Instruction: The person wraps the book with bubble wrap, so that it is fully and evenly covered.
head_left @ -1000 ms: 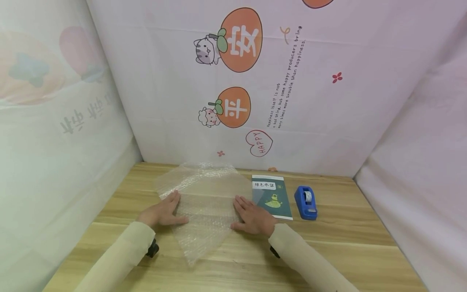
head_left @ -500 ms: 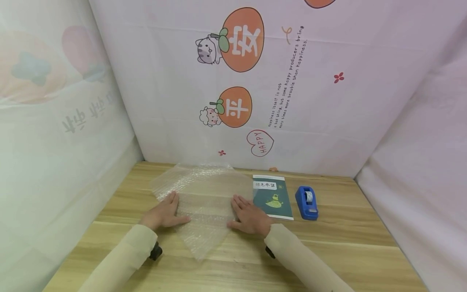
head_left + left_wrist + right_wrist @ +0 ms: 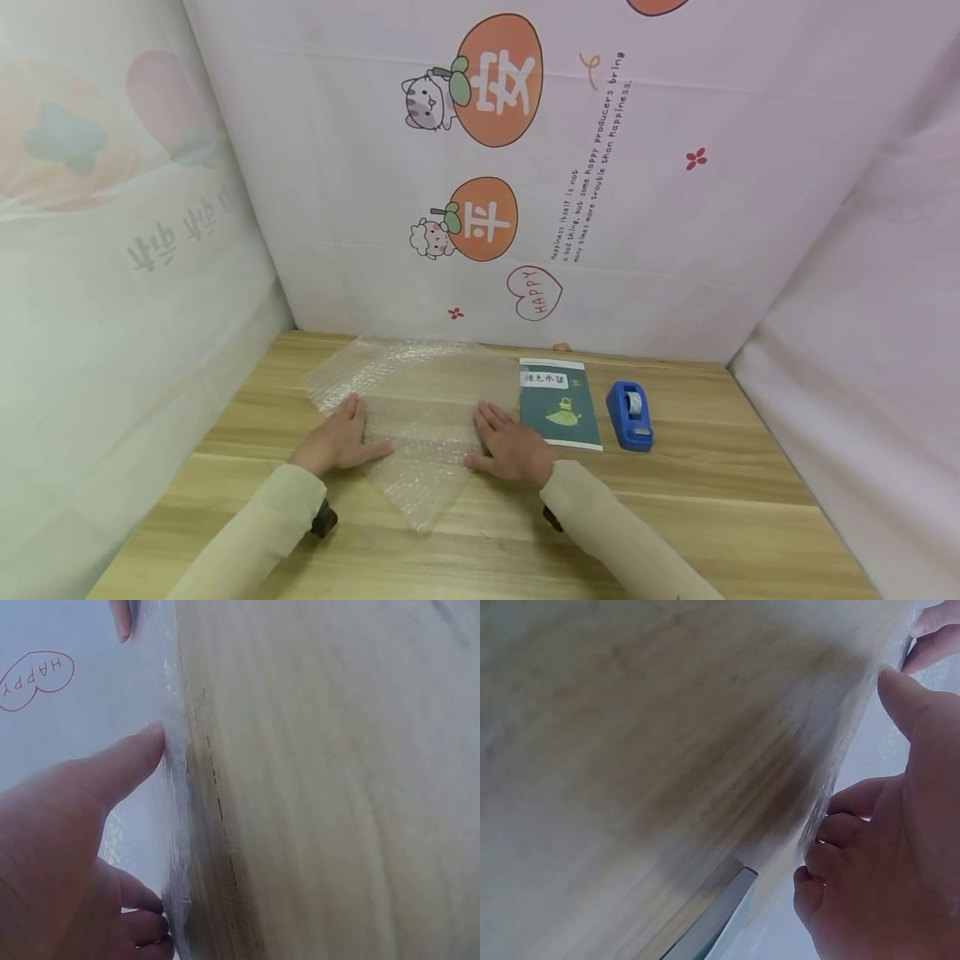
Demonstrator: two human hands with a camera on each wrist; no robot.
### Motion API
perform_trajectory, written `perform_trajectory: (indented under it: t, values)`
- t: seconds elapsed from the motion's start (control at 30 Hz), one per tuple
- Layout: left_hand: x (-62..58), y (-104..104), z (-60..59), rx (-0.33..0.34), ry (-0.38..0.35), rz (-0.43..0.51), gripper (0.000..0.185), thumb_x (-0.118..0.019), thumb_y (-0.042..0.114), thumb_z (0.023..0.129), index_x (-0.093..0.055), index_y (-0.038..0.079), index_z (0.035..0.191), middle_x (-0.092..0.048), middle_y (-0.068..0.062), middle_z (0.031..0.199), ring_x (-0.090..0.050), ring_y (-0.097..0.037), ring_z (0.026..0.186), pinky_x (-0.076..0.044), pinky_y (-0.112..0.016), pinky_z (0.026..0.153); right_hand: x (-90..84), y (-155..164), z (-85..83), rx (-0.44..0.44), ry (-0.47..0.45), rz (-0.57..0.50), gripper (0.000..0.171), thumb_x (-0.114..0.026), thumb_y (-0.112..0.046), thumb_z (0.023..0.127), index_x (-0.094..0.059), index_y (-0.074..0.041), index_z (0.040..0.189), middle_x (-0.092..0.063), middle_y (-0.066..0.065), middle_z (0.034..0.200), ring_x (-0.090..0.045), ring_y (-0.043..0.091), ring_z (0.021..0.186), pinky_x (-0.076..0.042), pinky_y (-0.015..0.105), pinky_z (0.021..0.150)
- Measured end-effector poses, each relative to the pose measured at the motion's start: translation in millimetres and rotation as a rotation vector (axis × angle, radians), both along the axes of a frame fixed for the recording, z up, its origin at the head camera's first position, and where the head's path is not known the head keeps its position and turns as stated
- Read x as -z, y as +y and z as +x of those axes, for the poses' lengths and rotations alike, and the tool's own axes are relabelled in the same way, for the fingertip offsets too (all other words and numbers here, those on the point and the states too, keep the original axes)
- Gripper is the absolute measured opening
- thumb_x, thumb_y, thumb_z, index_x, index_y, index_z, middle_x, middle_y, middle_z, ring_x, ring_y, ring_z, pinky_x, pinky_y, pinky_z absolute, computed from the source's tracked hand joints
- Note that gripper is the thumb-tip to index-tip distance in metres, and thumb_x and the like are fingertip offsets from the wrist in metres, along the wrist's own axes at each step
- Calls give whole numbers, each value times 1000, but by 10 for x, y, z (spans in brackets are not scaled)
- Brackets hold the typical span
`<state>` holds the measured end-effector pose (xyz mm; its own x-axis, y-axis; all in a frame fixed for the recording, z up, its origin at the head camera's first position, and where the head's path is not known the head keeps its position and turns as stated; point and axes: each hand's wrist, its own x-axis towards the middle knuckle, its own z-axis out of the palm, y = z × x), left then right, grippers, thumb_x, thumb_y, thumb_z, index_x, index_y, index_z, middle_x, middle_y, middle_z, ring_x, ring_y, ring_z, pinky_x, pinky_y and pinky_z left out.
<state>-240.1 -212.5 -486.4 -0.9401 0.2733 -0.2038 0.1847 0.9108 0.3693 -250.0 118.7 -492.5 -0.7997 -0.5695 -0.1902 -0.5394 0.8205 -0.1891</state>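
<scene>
My fingers (image 3: 351, 414) lie straight and flat, both palms down on the sheet of bubble wrap (image 3: 416, 408); nothing is gripped or pinched, I am only pressing. My left hand (image 3: 341, 437) rests on the sheet's left part, my right hand (image 3: 510, 443) on its right part, the two well apart with bare wrap between them. In the left wrist view my thumb (image 3: 127, 761) touches the film right at its edge where it meets the wood.

The wrap sits turned like a diamond in the back-left half of the counter (image 3: 712, 500), one corner pointing toward me and the front edge, another reaching almost to the back edge by the printed backdrop (image 3: 600, 208).

The risk, as I judge it, is slip: the film is light and slick, and flat palms hold it by friction alone. If one hand presses or drags harder than the other, the sheet could swivel, bunch into a ridge between my hands or creep off square.

My right hand lies just beside the green booklet (image 3: 561, 404), whose left edge meets the wrap; a careless sweep outward could nudge it toward the blue tape dispenser (image 3: 629, 416) near the counter's back-right corner.
</scene>
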Motion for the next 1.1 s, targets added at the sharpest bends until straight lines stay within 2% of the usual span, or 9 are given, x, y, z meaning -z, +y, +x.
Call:
perform_trajectory:
  t: [0.33, 0.53, 0.7, 0.83, 0.87, 0.97, 1.07, 1.1]
  values:
    - [-5, -8, -27, -2, 21, -29, 107, -63, 60, 100, -22, -22, 157, -12, -42, 168, -14, -55, 160, -19, -62, 132, 25, 1, -30, 10, -14, -8, 91, -49, -63, 106, -23, 0, 167, -19, 17, 177, -19, 32, 166, -28, 47, 133]
    - [-82, -29, -35, 19, 40, 0, 107, -62, 58, 101, -19, -22, 157, -11, -41, 169, -14, -56, 159, -18, -63, 132, -30, 72, -81, 28, -40, -67, 93, -49, -65, 105, -22, -2, 168, -18, 17, 177, -18, 33, 166, -30, 50, 132]
    - [-170, 1, -65, 53, 60, 47, 98, -60, 51, 104, -21, -21, 157, -13, -39, 170, -15, -54, 160, -18, -63, 132, -133, 210, -121, 47, -36, -105, 91, -48, -61, 107, -18, -1, 168, -15, 20, 177, -17, 36, 165, -26, 51, 133]
    - [-239, 102, -118, 90, 64, 86, 91, -58, 48, 106, -25, -19, 158, -20, -36, 170, -21, -52, 160, -20, -62, 132, -220, 371, -141, 100, -47, -143, 89, -48, -58, 108, -15, -1, 169, -11, 19, 178, -17, 36, 165, -25, 52, 134]
    - [-262, 140, -130, 98, 60, 108, 90, -59, 47, 106, -26, -18, 158, -30, -37, 166, -32, -52, 155, -26, -62, 130, -243, 414, -140, 116, -53, -158, 89, -48, -57, 108, -15, -2, 169, -11, 19, 178, -17, 35, 165, -24, 52, 134]
    - [-332, 267, -168, 105, 39, 158, 87, -60, 46, 106, -28, -14, 160, -40, -34, 162, -44, -51, 149, -34, -63, 126, -285, 544, -156, 158, -64, -208, 87, -51, -52, 109, -14, 0, 168, -12, 21, 177, -17, 37, 165, -22, 55, 134]
    - [-381, 407, -220, 108, 28, 198, 82, -62, 43, 105, -32, -11, 160, -47, -31, 159, -49, -49, 146, -38, -62, 124, -312, 663, -186, 184, -37, -240, 83, -55, -42, 110, -17, 5, 166, -20, 27, 174, -23, 43, 162, -26, 59, 132]
    - [-390, 454, -240, 111, 30, 200, 81, -62, 43, 105, -34, -9, 160, -43, -30, 163, -45, -48, 150, -35, -61, 126, -322, 702, -198, 192, -27, -250, 82, -57, -39, 109, -19, 7, 165, -23, 29, 172, -26, 45, 161, -28, 60, 130]
